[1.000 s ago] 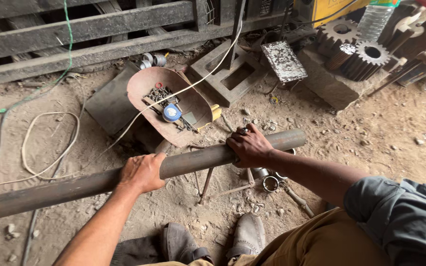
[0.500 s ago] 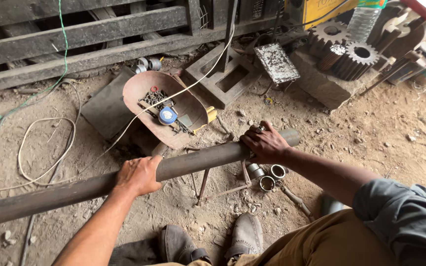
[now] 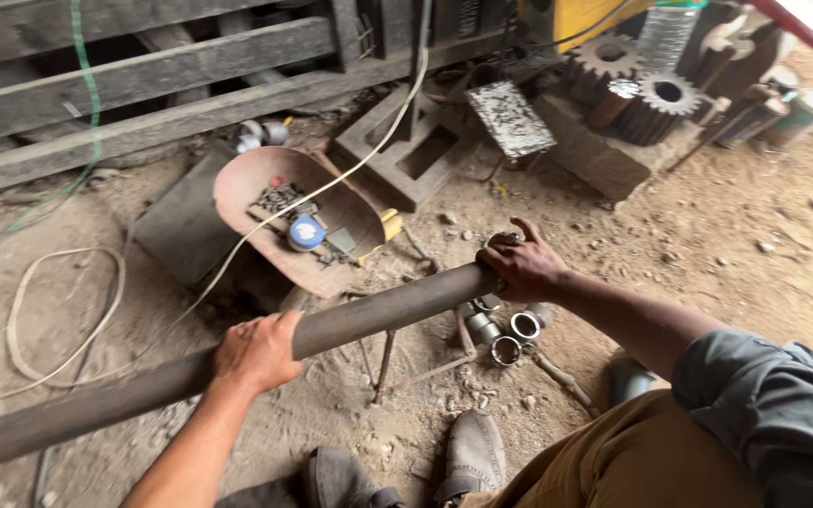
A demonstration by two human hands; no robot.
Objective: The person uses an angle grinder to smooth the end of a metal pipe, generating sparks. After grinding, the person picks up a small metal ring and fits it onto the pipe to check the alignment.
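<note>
Hands grip a long, dark, round steel pipe (image 3: 369, 315) that runs slantwise over the dirt floor (image 3: 708, 235), low at the lower left edge of the view and rising toward the middle. The left hand (image 3: 256, 353) is wrapped over the top of the pipe at about mid-length, fingers curled round it. The right hand (image 3: 519, 265) is cupped over the pipe's upper end, fingers bent around the rim.

Handling this well calls, I judge, for keeping both hands wide apart as they are, so the long pipe does not swing, and for keeping it seated on the thin rusty rod stand (image 3: 383, 362) under its middle. The loose short silver metal rings (image 3: 510, 329) lying just below the upper end are a tripping and rolling risk near the two dusty grey shoes (image 3: 406, 466).

Hard to make out: the pipe's far end runs out of the picture, its upper mouth is covered by the right palm, and whether the stand truly touches the pipe cannot be told. The bits in the rusty curved metal tray (image 3: 247, 183) are too small to name.
</note>
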